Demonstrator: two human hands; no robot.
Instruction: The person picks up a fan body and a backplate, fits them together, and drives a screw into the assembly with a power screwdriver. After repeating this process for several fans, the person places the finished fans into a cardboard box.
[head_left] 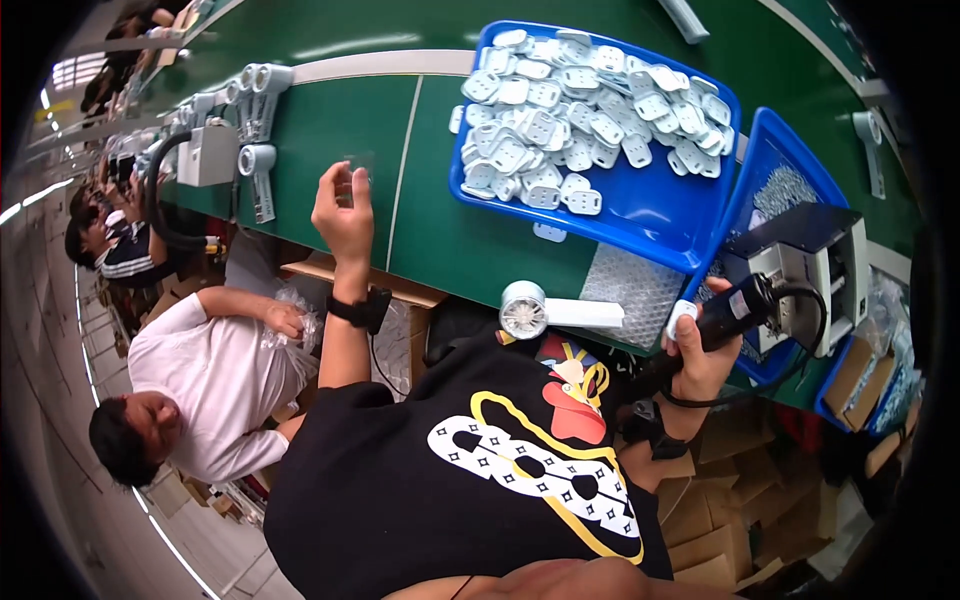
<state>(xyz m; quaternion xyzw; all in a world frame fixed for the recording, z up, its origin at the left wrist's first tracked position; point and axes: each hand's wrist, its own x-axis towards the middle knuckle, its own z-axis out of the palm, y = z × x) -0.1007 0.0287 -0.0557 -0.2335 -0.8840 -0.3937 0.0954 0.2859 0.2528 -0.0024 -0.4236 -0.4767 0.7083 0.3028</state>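
Surface (330, 130): long green bench top, smooth and faintly glossy, crossed by a pale strip and a thin seam; its lines bow toward the picture's rim. Room: workshop line, cardboard cartons (720, 520) stacked below the bench edge.

Left hand (343, 215): raised over the surface, fingers closed in a pinch on a small clear film piece (357, 163); the piece is nearly see-through and its outline is hard to make out.

Right hand (700, 360): wrapped around a black electric screwdriver (735, 308), thumb side touching a small white plastic part (681, 318). Its cord runs to a grey box unit (810, 265).

Blue tray (640, 215): rigid plastic, heaped with white moulded shells (585, 110), rounded and ribbed. Second blue tray (775, 150), partly hidden by the box unit, holds small silvery pieces too fine to tell.

White handheld fan (545, 312): round grille, straight handle, lying at the near edge beside a bubble-wrap sheet (630, 285).

Co-worker in white shirt (215, 380), left, handling clear wrapping.
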